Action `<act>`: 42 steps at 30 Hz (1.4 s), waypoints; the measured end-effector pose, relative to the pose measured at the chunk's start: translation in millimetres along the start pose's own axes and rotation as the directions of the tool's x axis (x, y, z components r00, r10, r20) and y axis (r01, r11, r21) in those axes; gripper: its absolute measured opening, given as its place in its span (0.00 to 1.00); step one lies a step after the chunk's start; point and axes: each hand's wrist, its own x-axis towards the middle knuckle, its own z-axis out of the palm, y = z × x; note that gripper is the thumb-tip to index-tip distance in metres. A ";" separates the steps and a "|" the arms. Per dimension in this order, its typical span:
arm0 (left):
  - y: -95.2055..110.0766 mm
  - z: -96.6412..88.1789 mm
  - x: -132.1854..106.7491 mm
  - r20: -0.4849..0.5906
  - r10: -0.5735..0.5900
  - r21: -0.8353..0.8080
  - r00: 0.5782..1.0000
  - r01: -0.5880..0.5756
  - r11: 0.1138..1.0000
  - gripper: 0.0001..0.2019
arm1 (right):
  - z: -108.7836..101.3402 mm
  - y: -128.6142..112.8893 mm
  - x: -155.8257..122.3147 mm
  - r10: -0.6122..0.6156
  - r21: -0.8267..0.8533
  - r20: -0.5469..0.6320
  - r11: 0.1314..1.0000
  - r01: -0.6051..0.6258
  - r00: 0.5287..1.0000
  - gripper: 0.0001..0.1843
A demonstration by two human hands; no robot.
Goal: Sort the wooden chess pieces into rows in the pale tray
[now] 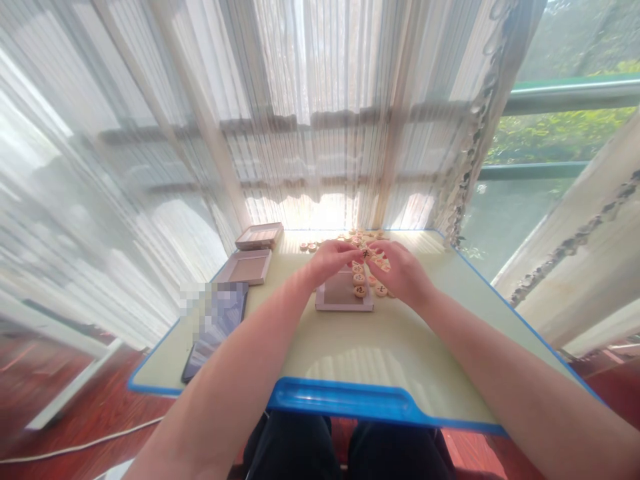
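Observation:
A round wooden Chinese chess piece [366,254] with a black character shows between my two hands. The fingertips of my left hand [336,259] meet it from the left, pressed together. From the right, the thumb and fingers of my right hand [403,268] close round its edge. Beneath the hands lies an open shallow box [333,293], partly covered by my left hand. A column of chess pieces [359,291] lies along the box's right side. Loose chess pieces [381,290] lie beside the box, under and next to my right hand.
More chess pieces [311,247] lie at the back of the pale, blue-edged table [450,373]. On the left are a shallow tray [247,267], another box part [260,235] and a dark tablet [220,327]. Sheer curtains [320,87] hang behind the table.

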 end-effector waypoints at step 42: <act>-24.2 -5.1 7.9 -0.199 0.141 0.415 0.970 -0.046 0.909 0.10 | -6.3 2.9 -5.3 -0.053 0.101 0.433 0.995 0.010 0.900 0.06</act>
